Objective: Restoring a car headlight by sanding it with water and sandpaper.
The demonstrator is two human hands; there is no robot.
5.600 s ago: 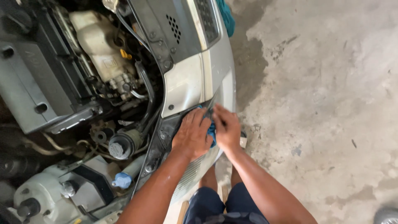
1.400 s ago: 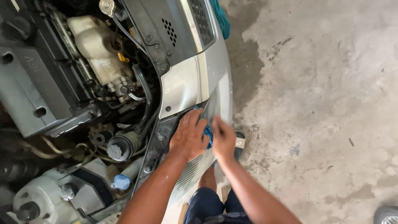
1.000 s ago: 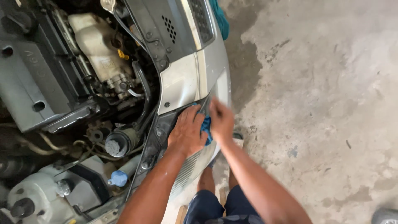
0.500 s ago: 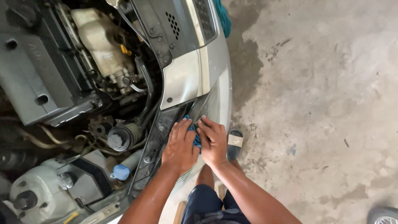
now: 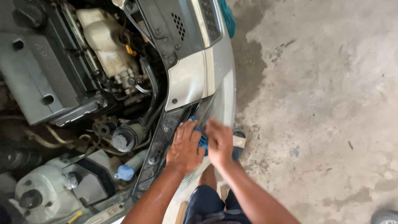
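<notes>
Two hands on blue cloth (image 5: 202, 139) at car's front edge, 6 o'clock of headlight (image 5: 215, 103) | left hand (image 5: 184, 145) flat, fingers spread, pinning cloth | right hand (image 5: 219, 141) blurred, grip unclear | advice: even pressure, short strokes.

blue cloth (image 5: 202, 139): mostly hidden between the two hands, only a strip shows
right hand (image 5: 219, 142): blurred, fingers cannot be told apart, grip on the cloth unclear
left hand (image 5: 185, 146): palm side hidden, lies flat over the cloth's edge
headlight (image 5: 219, 108): lower part covered by the hands
engine cover (image 5: 35, 79): cut off by the left edge
teal rag (image 5: 227, 16): cut off at the top edge
shoe (image 5: 385, 216): only a sliver at the bottom right corner
</notes>
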